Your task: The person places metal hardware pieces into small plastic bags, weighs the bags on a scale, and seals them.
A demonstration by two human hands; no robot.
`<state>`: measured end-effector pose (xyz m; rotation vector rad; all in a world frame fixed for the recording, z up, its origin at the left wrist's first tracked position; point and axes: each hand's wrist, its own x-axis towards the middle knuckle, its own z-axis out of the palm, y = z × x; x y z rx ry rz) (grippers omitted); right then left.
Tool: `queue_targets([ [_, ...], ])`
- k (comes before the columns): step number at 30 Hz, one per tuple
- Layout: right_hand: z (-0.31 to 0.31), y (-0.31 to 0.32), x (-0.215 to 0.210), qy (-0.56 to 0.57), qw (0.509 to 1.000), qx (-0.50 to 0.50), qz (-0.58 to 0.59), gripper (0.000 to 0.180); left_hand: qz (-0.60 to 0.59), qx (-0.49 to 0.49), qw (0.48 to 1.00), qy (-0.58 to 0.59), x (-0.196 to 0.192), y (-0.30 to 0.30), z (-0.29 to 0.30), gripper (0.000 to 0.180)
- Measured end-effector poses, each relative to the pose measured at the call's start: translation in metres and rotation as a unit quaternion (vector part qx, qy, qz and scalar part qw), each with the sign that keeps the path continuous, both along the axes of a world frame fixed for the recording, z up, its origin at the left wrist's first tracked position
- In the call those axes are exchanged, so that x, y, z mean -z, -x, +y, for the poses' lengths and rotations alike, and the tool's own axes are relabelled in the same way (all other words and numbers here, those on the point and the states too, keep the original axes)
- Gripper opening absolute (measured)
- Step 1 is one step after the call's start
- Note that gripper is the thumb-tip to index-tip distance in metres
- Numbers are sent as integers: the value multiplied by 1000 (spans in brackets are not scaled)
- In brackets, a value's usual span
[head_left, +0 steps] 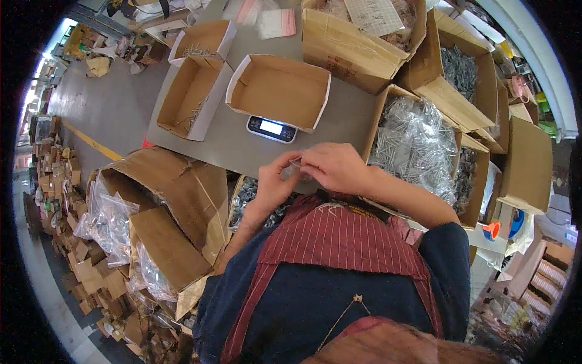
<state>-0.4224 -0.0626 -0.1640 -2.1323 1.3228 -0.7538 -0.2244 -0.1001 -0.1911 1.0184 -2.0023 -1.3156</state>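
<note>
My left hand (pixel 276 185) and my right hand (pixel 334 166) meet in front of my apron, at the near edge of the table. Both are closed, fingertips pinching what looks like a small clear plastic bag (pixel 294 162); most of it is hidden by the fingers, and its contents cannot be made out. Just beyond the hands is a small digital scale (pixel 271 129) with a lit screen. An open cardboard tray (pixel 280 91) rests on the scale and shows only its bare brown bottom.
Left of the scale, two white-sided cardboard trays (pixel 191 100) hold some metal screws or pins. On the right, a box (pixel 412 145) of bagged long metal pieces stands near other cardboard boxes (pixel 458 73). Flat clear bags (pixel 277 24) lie at the back. A large carton (pixel 176 188) stands left.
</note>
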Motion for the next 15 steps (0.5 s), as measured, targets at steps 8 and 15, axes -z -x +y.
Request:
queue_targets([
  [8, -7, 18, 2, 124, 992, 3, 31, 12, 25, -56, 996, -59, -2, -5, 3, 14],
  [15, 1, 17, 2, 29, 999, 22, 35, 11, 96, -126, 978, -138, 7, -14, -3, 13],
])
